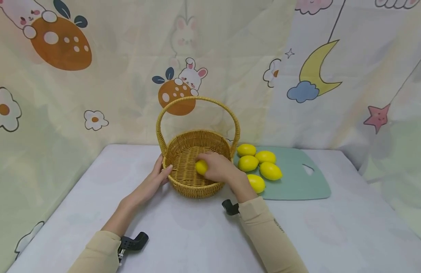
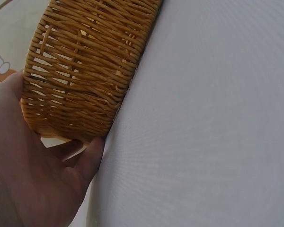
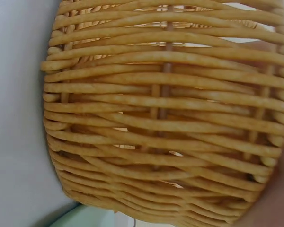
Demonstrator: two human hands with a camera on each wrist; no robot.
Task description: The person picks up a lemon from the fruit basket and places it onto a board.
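A round wicker basket [image 1: 196,192] with a tall arched handle stands on the table in the head view. My left hand [image 1: 155,179] grips its left side, the thumb over the rim and the fingers against the outer wall. In the left wrist view, that hand [image 2: 42,165] lies along the woven side. Inside the basket, my right hand [image 1: 219,167] holds a yellow lemon [image 1: 201,167] low over the woven bottom; its fingertips are partly hidden. Only the basket's outer weave [image 3: 161,113] fills most of the right wrist view.
Right of the basket lies a green cutting board [image 1: 305,187] with several lemons [image 1: 271,171] on its left part. The white table [image 1: 183,235] reaches back to a patterned curtain [image 1: 135,76]. The basket's handle [image 1: 200,98] arches above the right hand.
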